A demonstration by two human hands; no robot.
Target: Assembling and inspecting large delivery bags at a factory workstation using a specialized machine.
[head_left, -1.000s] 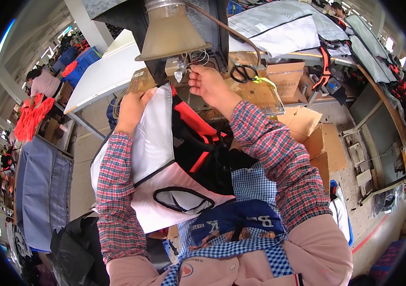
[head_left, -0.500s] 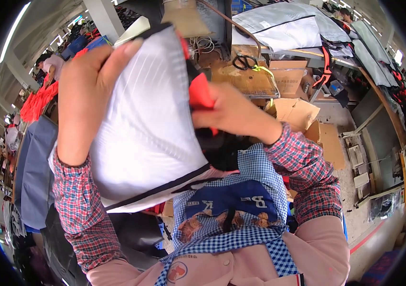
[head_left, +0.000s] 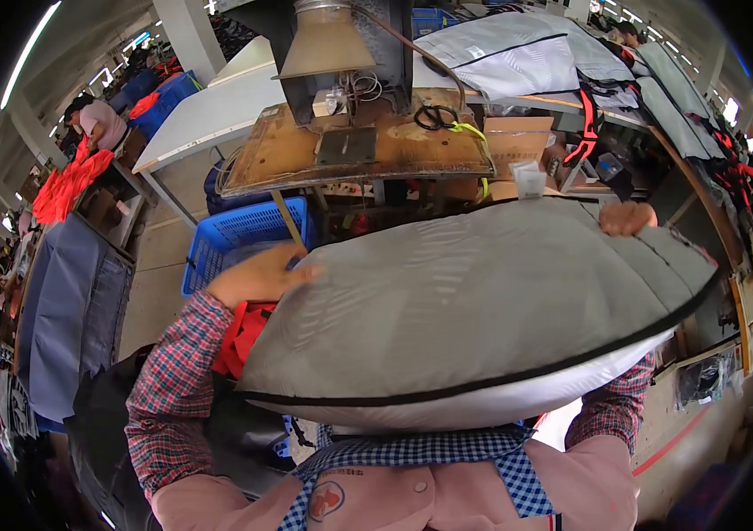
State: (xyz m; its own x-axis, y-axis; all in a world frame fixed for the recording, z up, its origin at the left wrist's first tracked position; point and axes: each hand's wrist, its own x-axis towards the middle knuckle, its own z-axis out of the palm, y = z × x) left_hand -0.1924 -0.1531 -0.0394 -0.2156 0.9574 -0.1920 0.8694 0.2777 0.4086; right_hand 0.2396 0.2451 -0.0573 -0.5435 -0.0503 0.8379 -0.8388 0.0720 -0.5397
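Observation:
A long padded fabric bag (head_left: 447, 301) stretches across in front of my body, its grey face up. Black binding runs along its near edge, and a white underside shows below that. My right hand (head_left: 628, 218) is closed over the bag's far edge near the right end, with the fingers curled on the grey face. At the upper left edge my left hand (head_left: 261, 273) grips the bag, slightly blurred, its thumb over the grey side. Red fabric (head_left: 245, 341) hangs just below my left wrist. A white tag (head_left: 530, 180) sticks up from the far edge.
Ahead stands a worn wooden machine table (head_left: 385, 159) with black-handled scissors (head_left: 437, 117) on it. A blue plastic basket (head_left: 244, 232) is beneath its left side. More grey bags (head_left: 518, 57) lie on the back table. One person (head_left: 102, 124) works at far left, another at far right.
The bag has swung from upright, white side showing, to lying across me with its grey face up. My right hand has moved right along it; my left hand has come down.

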